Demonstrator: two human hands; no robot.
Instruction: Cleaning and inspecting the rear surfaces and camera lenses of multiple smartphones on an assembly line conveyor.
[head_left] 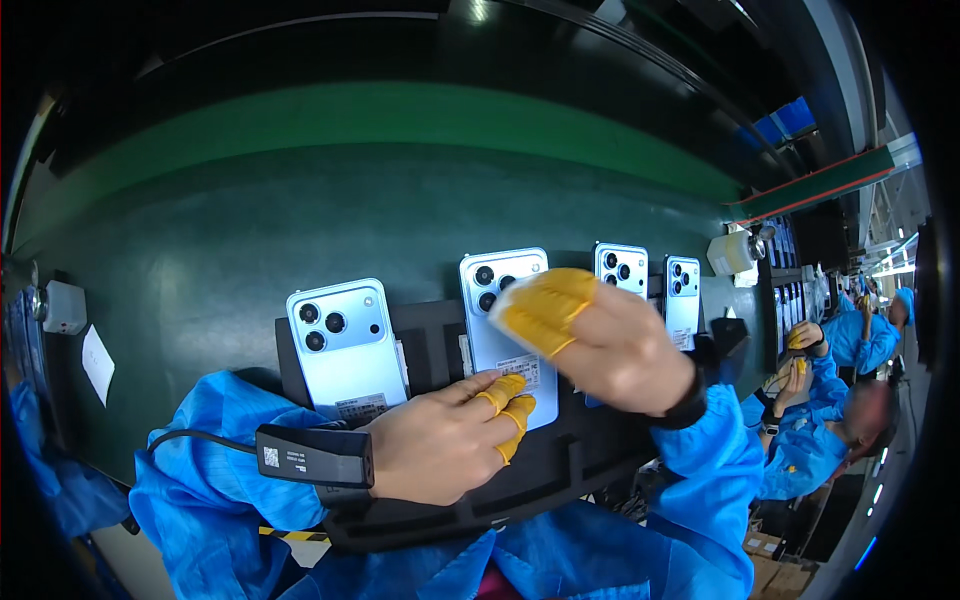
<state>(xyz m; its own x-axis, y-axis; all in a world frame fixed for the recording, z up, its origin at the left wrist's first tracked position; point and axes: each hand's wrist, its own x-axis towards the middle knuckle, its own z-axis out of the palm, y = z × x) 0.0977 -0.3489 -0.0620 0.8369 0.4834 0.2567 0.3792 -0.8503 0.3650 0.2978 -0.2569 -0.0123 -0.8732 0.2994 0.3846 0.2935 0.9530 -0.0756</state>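
Observation:
A light blue smartphone (484,340) with a triple camera lies back up in a black tray (430,350) before me. My left hand (445,440), in yellow finger cots, rests with bent fingers on its lower part, over a white printed label (519,372). Above its upper right part is my right hand (615,345), closed, fingers in yellow cots and smeared by motion. Something whitish shows at those fingertips, too blurred to name. It hides part of the camera area. Similar smartphones lie in the tray: one to the left (345,350), two to the right (620,265) (683,300).
The green worktop (230,230) stretches behind the tray. White paper (98,365) and a metal-topped bottle (66,307) are at the left. Another bottle (735,254) stands at the right. Beyond it, people in blue sleeves (800,450) work. A black cabled device (315,455) sits on my left wrist.

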